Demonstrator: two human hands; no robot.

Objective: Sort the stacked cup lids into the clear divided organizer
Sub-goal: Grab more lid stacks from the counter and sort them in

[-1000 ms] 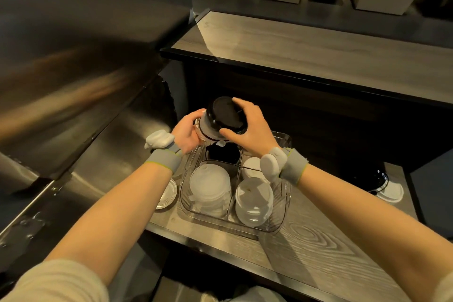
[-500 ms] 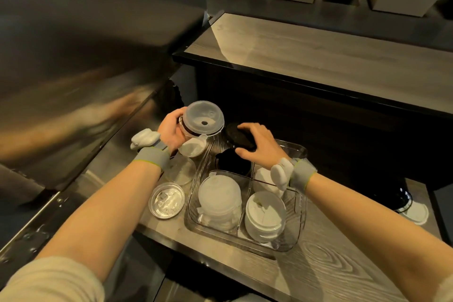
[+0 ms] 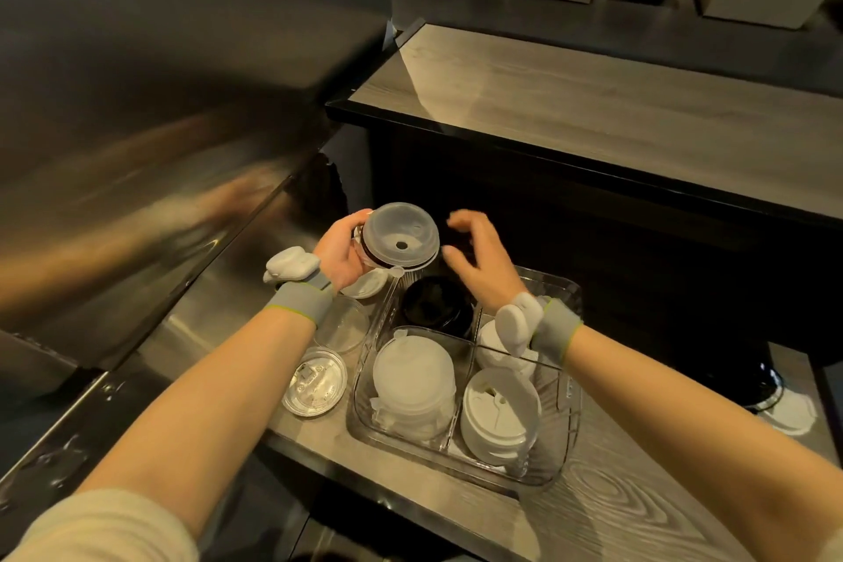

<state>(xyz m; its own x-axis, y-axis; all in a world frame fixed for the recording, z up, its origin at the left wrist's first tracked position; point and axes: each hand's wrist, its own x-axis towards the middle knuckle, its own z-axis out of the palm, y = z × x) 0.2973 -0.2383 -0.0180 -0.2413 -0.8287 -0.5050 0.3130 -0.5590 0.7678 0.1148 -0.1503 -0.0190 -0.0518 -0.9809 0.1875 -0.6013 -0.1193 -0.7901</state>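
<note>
My left hand [image 3: 340, 251] grips a stack of lids [image 3: 398, 240] with a clear lid on top, held above the far left corner of the clear divided organizer [image 3: 568, 415]. Just right of the stack hovers my right hand [image 3: 479, 260], fingers spread and holding nothing. In the organizer, black lids [image 3: 435, 303] fill the far left compartment. White lids [image 3: 413, 379] lie in the near left one, more white lids [image 3: 499, 413] in the near right one. My right wrist partly hides the white lids [image 3: 490, 345] in the far right compartment.
Left of the organizer on the wooden counter [image 3: 638, 511] lie a clear flat lid [image 3: 314, 381], another clear lid [image 3: 342, 324] and a white lid [image 3: 367, 283]. A black and white lid stack [image 3: 775, 397] sits at the right. Steel surfaces rise at the left, a raised bar counter [image 3: 616, 105] behind.
My right hand took the black lid off the stack, set it into the far left compartment and lifted away open. The left hand kept hold of the remaining stack.
</note>
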